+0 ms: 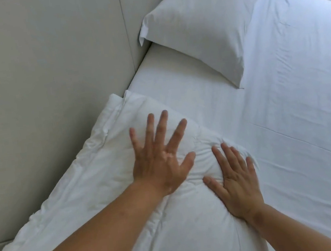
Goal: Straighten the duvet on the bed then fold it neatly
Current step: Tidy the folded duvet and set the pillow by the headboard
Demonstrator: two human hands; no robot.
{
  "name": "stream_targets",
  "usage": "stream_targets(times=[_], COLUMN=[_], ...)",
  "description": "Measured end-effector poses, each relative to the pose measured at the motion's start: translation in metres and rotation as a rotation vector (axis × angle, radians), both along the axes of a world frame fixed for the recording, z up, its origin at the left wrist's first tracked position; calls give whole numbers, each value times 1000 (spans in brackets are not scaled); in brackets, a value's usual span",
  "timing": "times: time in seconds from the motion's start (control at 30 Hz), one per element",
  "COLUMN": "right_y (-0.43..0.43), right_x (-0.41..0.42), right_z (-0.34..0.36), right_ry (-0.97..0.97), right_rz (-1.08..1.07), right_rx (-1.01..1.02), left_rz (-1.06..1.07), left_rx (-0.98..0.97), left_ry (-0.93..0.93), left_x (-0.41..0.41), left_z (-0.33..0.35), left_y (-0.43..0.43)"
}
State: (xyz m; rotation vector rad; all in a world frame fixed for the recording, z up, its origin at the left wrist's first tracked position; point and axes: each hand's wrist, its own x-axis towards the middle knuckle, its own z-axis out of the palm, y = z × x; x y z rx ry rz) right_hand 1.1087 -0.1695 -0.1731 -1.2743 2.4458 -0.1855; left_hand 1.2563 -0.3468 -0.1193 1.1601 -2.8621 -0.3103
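Head view, looking down: a puffy white folded duvet (108,175) lies in a long band on a white-sheeted bed (286,120), its left edge against a pale grey padded headboard panel (47,67). The left hand (161,163) presses flat on the duvet's far end, fingers (161,126) spread. The right hand (237,183) presses flat just beside it, at the band's right edge, where the cloth puckers. Neither grip holds anything: both are released, palms down.

The filling looks springy, so the layers may puff up and slide apart once the pressure lifts. Uneven pushing could set the wrinkles near the right hand into a crease, or skew the band's edges against the panel.

No box or basket appears. The only casing in view is a plump white cased pillow (204,25), filling its case and lying beyond the duvet without touching it.
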Motion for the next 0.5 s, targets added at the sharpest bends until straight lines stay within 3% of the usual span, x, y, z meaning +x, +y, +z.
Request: stream_targets(times=[0.13,0.5], right_y=[-10,-192], right_x=[-14,-230], right_z=[28,-14], right_ry=[-112,-108], right_rz=[-39,-521], right_rx=[13,60], left_rz=[-19,-4], left_rx=[16,-85], left_ry=[-191,-81], left_x=[-48,-51], left_z=[-25,-95], left_y=[1,1])
